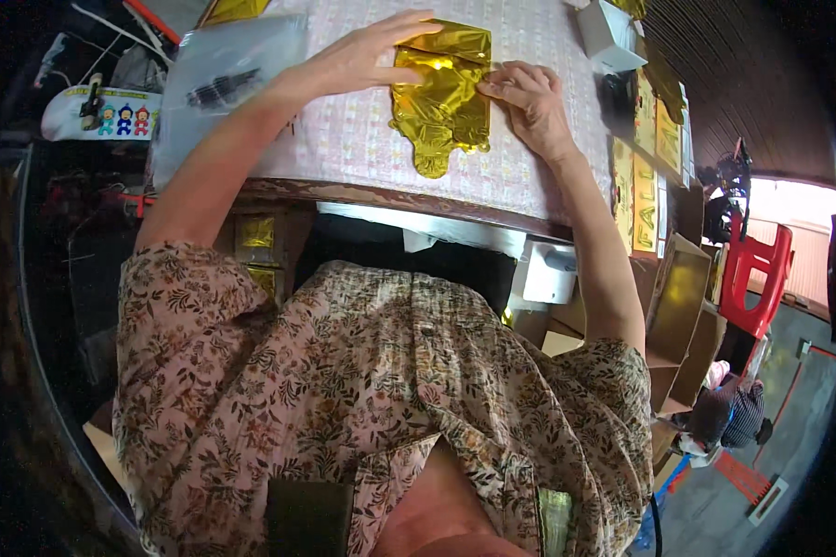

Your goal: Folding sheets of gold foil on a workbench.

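Note:
A flat, deflated gold foil balloon (pixel 444 102) lies creased and partly folded on the patterned tablecloth, its rounded tab toward me. Its surface is shiny and wrinkled. My left hand (pixel 362 58) reaches over its left edge, with thumb and fingers spread apart and the fingertips touching the foil. At the right edge, my right hand (pixel 529 97) has curled fingers, with thumb and forefinger pinching the foil's side.
A clear plastic bag (pixel 237 79) with something dark on it lies left on the table (pixel 344 162). A white box (pixel 611 35) stands at the far right. Beyond the right edge are gold packages (pixel 646 190), open cardboard boxes (pixel 675 306) and a red plastic stool (pixel 757 274).

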{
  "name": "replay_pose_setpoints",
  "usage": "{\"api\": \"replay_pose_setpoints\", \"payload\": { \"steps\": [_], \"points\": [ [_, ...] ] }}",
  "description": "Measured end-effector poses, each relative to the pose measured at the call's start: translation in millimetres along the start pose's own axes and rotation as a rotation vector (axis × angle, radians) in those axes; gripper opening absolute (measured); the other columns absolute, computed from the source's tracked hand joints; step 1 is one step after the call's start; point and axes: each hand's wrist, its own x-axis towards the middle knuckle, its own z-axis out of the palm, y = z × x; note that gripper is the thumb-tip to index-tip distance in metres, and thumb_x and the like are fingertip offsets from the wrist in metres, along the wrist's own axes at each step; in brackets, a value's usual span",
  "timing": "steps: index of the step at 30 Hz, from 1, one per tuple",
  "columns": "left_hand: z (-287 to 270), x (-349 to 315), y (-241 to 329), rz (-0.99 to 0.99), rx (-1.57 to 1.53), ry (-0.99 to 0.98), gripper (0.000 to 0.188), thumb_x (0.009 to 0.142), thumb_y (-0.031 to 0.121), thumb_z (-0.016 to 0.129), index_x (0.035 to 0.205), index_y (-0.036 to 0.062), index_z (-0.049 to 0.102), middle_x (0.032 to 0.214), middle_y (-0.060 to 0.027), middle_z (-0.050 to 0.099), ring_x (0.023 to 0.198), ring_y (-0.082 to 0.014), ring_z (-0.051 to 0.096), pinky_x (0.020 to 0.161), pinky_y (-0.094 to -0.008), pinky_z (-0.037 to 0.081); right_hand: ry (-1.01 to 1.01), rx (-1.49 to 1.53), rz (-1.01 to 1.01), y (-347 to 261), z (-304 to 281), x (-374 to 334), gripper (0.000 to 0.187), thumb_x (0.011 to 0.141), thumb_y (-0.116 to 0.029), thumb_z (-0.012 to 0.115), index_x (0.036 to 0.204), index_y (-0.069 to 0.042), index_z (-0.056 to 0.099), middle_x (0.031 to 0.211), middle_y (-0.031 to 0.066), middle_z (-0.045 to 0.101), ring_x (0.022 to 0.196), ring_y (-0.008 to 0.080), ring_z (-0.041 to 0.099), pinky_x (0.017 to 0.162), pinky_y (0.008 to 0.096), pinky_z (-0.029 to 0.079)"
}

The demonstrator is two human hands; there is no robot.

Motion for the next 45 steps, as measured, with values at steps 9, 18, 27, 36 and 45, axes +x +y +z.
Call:
{"api": "replay_pose_setpoints", "payload": {
  "steps": [9,18,27,36,45],
  "points": [
    [-33.9,-29.2,32.5,0.237,0.211,0.019,0.029,0.085,0.009,0.072,0.113,0.0062,0.066,0.112,-0.0067,0.064,0.109,-0.0254,0.063,0.096,-0.0388,0.052,0.046,0.003,-0.01,-0.6,1.3,-1.0,0.032,0.089,-0.004,0.07,0.113,-0.023,0.08,0.112,-0.0023,0.072,0.116,0.0208,0.063,0.108,0.0442,0.037],
    [-20.7,-16.5,42.1,0.324,0.256,0.106,0.032,0.079,0.007,0.073,0.11,0.0058,0.068,0.109,-0.0053,0.068,0.104,-0.0251,0.066,0.093,-0.0364,0.055,0.093,0.022,-0.028,-2.2,1.3,0.4,0.031,0.088,-0.004,0.07,0.112,-0.022,0.08,0.11,-0.0024,0.072,0.109,0.0214,0.064,0.106,0.043,0.039],
    [-5.1,-31.2,37.5,0.132,0.218,0.108,0.021,0.085,0.008,0.076,0.106,0.0065,0.077,0.109,-0.0076,0.077,0.102,-0.0227,0.074,0.089,-0.0351,0.06,0.06,0.033,0.011,-1.7,-3.7,-0.7,0.033,0.087,-0.005,0.069,0.115,-0.02,0.078,0.112,0.0003,0.072,0.114,0.0225,0.062,0.109,0.0432,0.038],
    [-2.9,-35.2,36.1,-0.136,-0.063,0.15,0.025,0.088,0.002,0.072,0.111,0.0106,0.077,0.11,-0.0091,0.077,0.098,-0.0248,0.075,0.085,-0.0341,0.062,0.011,0.108,0.06,-1.4,-13.1,1.6,0.029,0.089,-0.02,0.07,0.117,-0.015,0.075,0.124,0.0039,0.071,0.129,0.0265,0.056,0.116,0.051,0.029],
    [-8.7,-33.6,43.8,-0.217,-0.114,0.097,0.03,0.084,-0.002,0.073,0.112,0.0096,0.075,0.108,-0.0099,0.076,0.1,-0.0272,0.074,0.087,-0.0333,0.06,0.041,0.001,0.035,-6.6,-7.5,2.8,0.025,0.084,-0.016,0.076,0.109,-0.014,0.076,0.117,-0.0023,0.074,0.121,0.022,0.061,0.109,0.0466,0.033]
  ]
}}
